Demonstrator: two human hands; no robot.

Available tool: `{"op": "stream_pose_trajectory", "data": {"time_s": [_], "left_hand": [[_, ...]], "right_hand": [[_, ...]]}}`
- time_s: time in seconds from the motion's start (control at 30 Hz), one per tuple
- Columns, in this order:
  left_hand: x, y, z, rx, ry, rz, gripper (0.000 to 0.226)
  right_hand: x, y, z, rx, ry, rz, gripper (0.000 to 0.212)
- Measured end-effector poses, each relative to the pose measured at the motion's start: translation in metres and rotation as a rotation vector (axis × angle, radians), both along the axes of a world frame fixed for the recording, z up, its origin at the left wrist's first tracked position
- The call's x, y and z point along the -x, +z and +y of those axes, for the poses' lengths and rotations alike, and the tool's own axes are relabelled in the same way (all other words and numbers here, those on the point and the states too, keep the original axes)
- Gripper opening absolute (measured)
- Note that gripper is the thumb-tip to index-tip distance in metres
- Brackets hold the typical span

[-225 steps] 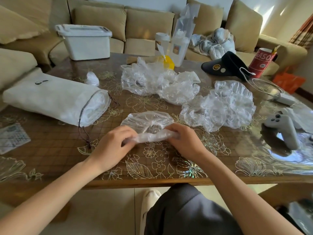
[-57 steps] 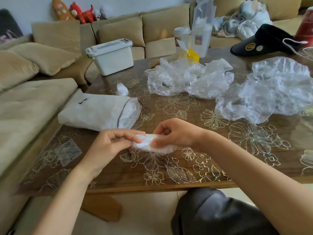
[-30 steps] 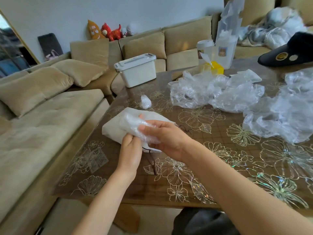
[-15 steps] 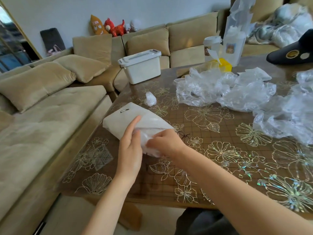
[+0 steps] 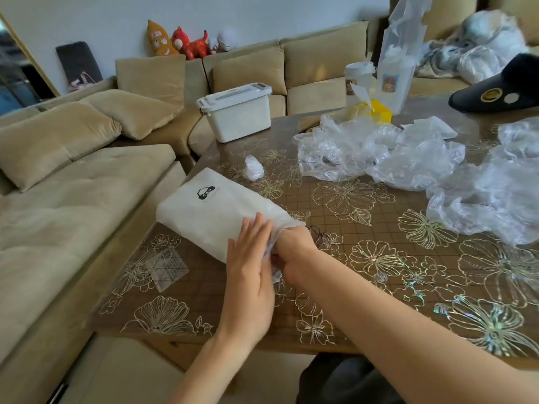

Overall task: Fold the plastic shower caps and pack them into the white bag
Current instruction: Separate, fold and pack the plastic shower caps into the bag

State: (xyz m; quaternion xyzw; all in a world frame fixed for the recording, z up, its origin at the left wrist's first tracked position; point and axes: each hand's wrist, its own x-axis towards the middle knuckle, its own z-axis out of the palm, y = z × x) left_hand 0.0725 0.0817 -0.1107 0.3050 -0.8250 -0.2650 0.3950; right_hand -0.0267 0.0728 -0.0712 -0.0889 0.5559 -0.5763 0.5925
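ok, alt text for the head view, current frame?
The right hand reaches into the mouth of a white bag lying on a flower-patterned table, while the left hand rests flat on the bag's open end. Loose clear shower caps are heaped further right on the table; a beige sofa stands behind.

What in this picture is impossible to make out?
All in the head view:
- The right hand is in the mouth of the bag; the fabric hides its fingers, so its grip and anything it holds cannot be told.
- What is inside the bag is hidden by the white fabric.
- The left hand partly covers the bag's mouth.
- The cap pile is cut off by the right edge.
- The logo is too small to read.
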Motion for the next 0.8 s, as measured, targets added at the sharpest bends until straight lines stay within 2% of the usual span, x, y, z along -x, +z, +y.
{"op": "stream_pose_trajectory", "data": {"time_s": [0.03,0.07,0.13,0.2,0.3,0.37,0.43,0.5,0.6,0.7,0.8], "left_hand": [[-0.001,-0.001,-0.004,0.01,0.025,-0.026,0.047],[-0.003,-0.001,-0.009,0.022,0.06,-0.07,0.048],[-0.006,-0.002,-0.02,0.051,0.118,-0.197,0.054],[-0.009,-0.004,-0.027,0.114,0.151,-0.362,0.063],[-0.01,-0.009,-0.034,0.225,0.195,-0.53,0.073],[-0.008,-0.012,-0.039,0.263,0.226,-0.563,0.071],[-0.005,-0.012,-0.046,0.238,0.259,-0.588,0.066],[-0.002,-0.009,-0.052,0.196,0.275,-0.575,0.063],[0.006,-0.007,-0.045,0.177,0.334,-0.416,0.059],[0.024,-0.008,-0.02,0.243,0.303,-0.179,0.047],[0.051,-0.01,0.001,0.366,0.171,-0.091,0.042]], "right_hand": [[-0.001,0.004,0.001,0.12,0.065,-0.054,0.028],[0.0,0.005,0.003,0.153,0.076,-0.095,0.031],[0.004,0.008,0.007,0.167,0.134,-0.162,0.028],[0.01,0.014,0.013,0.189,0.228,-0.139,0.024],[0.017,0.016,0.02,0.154,0.265,0.085,0.023],[0.02,0.013,0.022,0.134,0.203,0.269,0.02],[0.028,0.013,0.028,0.17,0.127,0.355,0.017],[0.038,0.013,0.036,0.184,0.061,0.398,0.021],[0.059,0.007,0.049,0.156,0.015,0.56,0.029],[0.088,0.0,0.063,0.1,-0.052,0.959,0.026],[0.113,-0.007,0.078,-0.006,-0.175,1.406,0.033]]}}
